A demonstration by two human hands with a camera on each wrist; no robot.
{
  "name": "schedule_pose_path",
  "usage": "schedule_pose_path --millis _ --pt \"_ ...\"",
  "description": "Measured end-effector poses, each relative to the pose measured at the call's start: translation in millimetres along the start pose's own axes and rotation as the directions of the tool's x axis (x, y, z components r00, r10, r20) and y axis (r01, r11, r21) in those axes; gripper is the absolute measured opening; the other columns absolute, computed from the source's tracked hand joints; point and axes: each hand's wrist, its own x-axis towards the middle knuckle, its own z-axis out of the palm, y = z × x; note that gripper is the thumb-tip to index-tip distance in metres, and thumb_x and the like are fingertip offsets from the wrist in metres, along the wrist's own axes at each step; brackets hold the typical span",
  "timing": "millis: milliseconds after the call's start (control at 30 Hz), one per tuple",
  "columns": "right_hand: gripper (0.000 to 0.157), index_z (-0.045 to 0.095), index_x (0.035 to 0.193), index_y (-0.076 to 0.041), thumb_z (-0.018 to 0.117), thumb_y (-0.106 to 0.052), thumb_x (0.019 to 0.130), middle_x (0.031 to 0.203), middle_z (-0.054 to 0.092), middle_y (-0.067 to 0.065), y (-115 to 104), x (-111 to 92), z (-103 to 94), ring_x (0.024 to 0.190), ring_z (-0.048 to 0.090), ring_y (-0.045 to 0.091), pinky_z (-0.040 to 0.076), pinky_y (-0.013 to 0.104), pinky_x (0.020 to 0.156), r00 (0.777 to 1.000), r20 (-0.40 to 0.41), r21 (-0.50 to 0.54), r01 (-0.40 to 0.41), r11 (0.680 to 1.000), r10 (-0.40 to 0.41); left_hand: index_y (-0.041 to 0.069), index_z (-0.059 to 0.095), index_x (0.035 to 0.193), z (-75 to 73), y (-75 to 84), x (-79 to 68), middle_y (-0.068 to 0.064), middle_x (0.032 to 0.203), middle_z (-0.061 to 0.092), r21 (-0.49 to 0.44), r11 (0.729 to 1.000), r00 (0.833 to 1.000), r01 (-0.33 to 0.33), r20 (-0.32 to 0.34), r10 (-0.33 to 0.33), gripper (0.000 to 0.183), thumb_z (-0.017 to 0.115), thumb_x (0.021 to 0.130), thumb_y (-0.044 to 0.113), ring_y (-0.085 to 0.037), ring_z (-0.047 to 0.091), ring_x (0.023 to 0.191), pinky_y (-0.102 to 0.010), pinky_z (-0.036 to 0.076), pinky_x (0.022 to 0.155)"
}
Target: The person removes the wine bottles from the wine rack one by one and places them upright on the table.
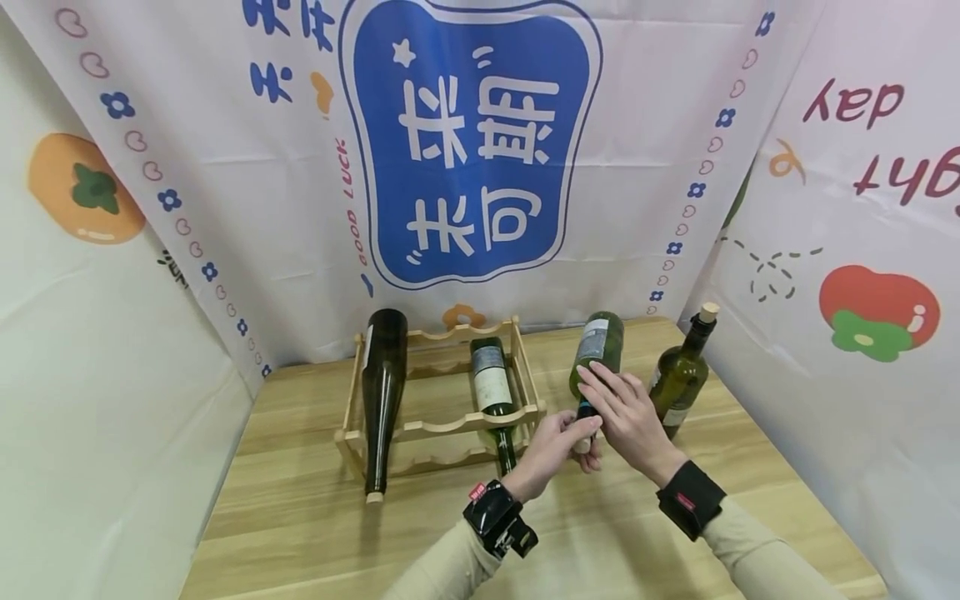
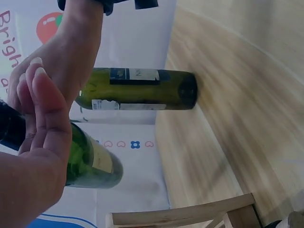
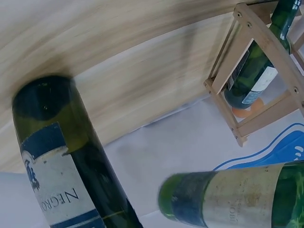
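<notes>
A green wine bottle (image 1: 600,337) is tilted, its base toward the back and its corked neck toward the person. My left hand (image 1: 551,454) grips the neck near the cork, thumb on top. Its fingers (image 2: 40,128) show against the neck in the left wrist view. My right hand (image 1: 626,412) rests over the shoulder and neck with straight fingers; its thumb is hidden. In the right wrist view, the bottle's pale label (image 3: 240,194) shows, while both hands are out of sight. Just beyond my right hand stands another corked wine bottle (image 1: 681,375).
A wooden wine rack (image 1: 431,429) stands to the left on the wooden table (image 1: 292,500). A dark corked bottle (image 1: 385,375) lies along its left side, neck overhanging the front. A labelled green bottle (image 1: 492,387) lies in its right side. Printed cloth (image 1: 637,83) hangs around the table.
</notes>
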Motion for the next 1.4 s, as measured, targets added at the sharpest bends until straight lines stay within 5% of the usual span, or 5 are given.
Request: schedule_pose_path --millis 333,500,900,1100,1400 --pt "0.032 0.067 0.108 0.003 0.042 -0.002 0.088 0.123 0.066 0.018 1.0 1.6 -8.4 0.11 0.062 0.035 0.041 0.047 0.08 0.997 -0.039 0.051 -0.064 0.997 0.066 0.002 0.059 0.103 4.5 2.9 6.3 -0.001 0.077 0.057 0.131 0.991 0.988 0.02 -0.152 0.0 0.047 0.044 0.1 0.046 -0.018 0.058 0.064 -0.037 0.056 0.07" --pt "0.03 0.065 0.111 0.005 0.054 -0.003 0.084 0.121 0.066 0.019 1.4 10.4 -16.9 0.108 0.061 0.037 0.041 0.048 0.08 0.99 -0.022 0.126 -0.136 0.983 0.14 0.0 0.048 0.114 3.1 -6.9 15.7 -0.011 0.099 0.054 0.264 0.964 0.963 -0.025 -0.254 0.095 0.023 0.05 0.096 0.015 -0.018 0.056 0.088 -0.034 0.053 0.08" --pt "0.038 0.063 0.112 0.008 0.065 -0.02 0.086 0.111 0.068 0.021 2.4 33.4 -34.9 0.1 0.06 0.038 0.039 0.047 0.08 0.963 0.022 0.224 -0.268 0.937 0.27 0.017 0.016 0.153 4.1 -33.9 37.9 -0.012 0.157 0.026 0.549 0.83 0.96 -0.101 -0.166 0.227 0.096 0.078 0.08 0.022 -0.033 0.029 0.144 -0.052 0.03 0.115" --pt "0.048 0.064 0.113 0.003 0.06 -0.04 0.093 0.097 0.066 0.019 8.9 43.7 -41.1 0.09 0.057 0.033 0.037 0.041 0.079 0.916 0.018 0.322 -0.384 0.865 0.4 0.025 0.024 0.151 7.5 -34.3 45.1 -0.006 0.151 0.038 0.547 0.834 0.952 -0.081 -0.206 0.228 0.092 0.08 0.078 0.023 -0.028 0.038 0.138 -0.052 0.032 0.112" --pt "0.025 0.066 0.102 0.002 0.074 -0.004 0.079 0.093 0.064 0.022 28.8 52.7 -46.9 0.088 0.058 0.038 0.038 0.043 0.082 0.798 0.164 0.368 -0.595 0.714 0.58 0.024 0.031 0.146 12.9 -38.5 49.6 -0.004 0.134 0.054 0.552 0.833 0.956 -0.044 -0.218 0.195 0.083 0.08 0.079 0.025 -0.019 0.054 0.119 -0.036 0.045 0.1"
